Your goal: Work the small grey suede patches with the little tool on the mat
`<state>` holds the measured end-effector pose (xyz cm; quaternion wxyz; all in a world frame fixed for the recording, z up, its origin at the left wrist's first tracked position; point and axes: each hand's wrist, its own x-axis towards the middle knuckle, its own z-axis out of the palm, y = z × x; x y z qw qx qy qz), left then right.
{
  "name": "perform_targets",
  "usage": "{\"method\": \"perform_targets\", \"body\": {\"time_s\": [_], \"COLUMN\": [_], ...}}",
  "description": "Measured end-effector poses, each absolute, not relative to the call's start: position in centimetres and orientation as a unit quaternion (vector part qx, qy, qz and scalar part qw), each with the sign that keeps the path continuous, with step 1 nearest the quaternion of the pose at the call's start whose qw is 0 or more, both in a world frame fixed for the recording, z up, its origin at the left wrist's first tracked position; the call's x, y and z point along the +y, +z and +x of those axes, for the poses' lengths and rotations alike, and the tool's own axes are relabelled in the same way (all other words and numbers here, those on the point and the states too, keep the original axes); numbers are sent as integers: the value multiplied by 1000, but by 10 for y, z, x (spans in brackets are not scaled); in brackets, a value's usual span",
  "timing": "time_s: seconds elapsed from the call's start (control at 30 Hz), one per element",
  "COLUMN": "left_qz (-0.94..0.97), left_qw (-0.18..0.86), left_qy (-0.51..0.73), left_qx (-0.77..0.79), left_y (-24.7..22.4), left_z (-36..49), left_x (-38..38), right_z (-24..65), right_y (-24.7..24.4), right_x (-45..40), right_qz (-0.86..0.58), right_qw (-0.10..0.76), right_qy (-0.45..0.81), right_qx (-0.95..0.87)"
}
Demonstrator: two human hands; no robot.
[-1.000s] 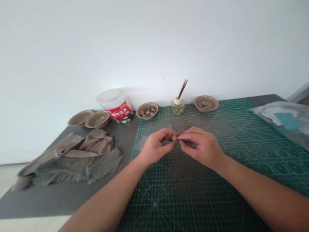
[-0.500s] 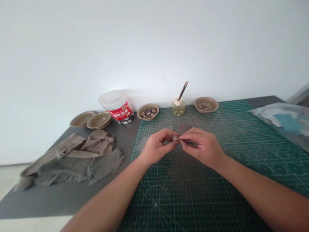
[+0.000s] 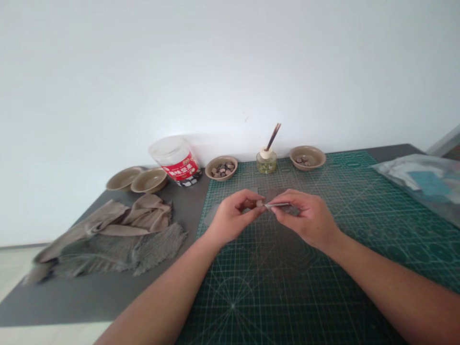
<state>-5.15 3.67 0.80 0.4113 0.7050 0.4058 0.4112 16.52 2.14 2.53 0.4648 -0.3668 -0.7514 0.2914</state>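
Observation:
Over the green cutting mat (image 3: 273, 306), my left hand (image 3: 232, 215) pinches a small brownish piece (image 3: 259, 203), rounded and pebble-like, between thumb and fingertips. My right hand (image 3: 312, 218) grips a thin, pale, flat strip (image 3: 278, 204) whose tip meets or nearly meets the piece. The strip's exact kind is too small to tell. Under the hands lie see-through sheets; one clear sheet (image 3: 211, 214) shows beside my left wrist, and a darker one with nested outlines (image 3: 294, 254) sits below my right hand.
Along the wall stand a bowl of small pieces (image 3: 222, 178), a reed diffuser (image 3: 266, 162), another bowl with a few pieces (image 3: 308, 149) and a red-labelled plastic tub (image 3: 179, 167). Two more bowls (image 3: 149, 181) and crumpled cloths (image 3: 122, 225) are at left; a plastic bag (image 3: 424, 175) at right.
My right hand has turned a little and shifted slightly right, so the pale strip now shows edge-on between its fingers. The left hand still holds the small piece.

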Motion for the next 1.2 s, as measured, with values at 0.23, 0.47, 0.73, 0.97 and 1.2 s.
{"method": "perform_targets", "body": {"time_s": [0.23,0.47,0.73,0.97,1.2], "left_qz": [618,551,501,532,525], "left_qw": [544,668,701,628,615], "left_qy": [475,438,427,455,466], "left_qx": [309,242,275,340,359], "left_y": [3,0,5,1,3], "left_z": [-49,-48,-43,-43,-40], "left_x": [43,43,39,42,40], "right_z": [166,166,167,164,161], "right_y": [19,18,18,19,15], "right_x": [25,28,27,28,29], "right_qz": [-436,-447,-436,-392,-377], "right_qw": [501,502,507,506,493], "right_qy": [298,300,239,164,149], "right_qx": [-685,-677,-704,-751,-770]}}
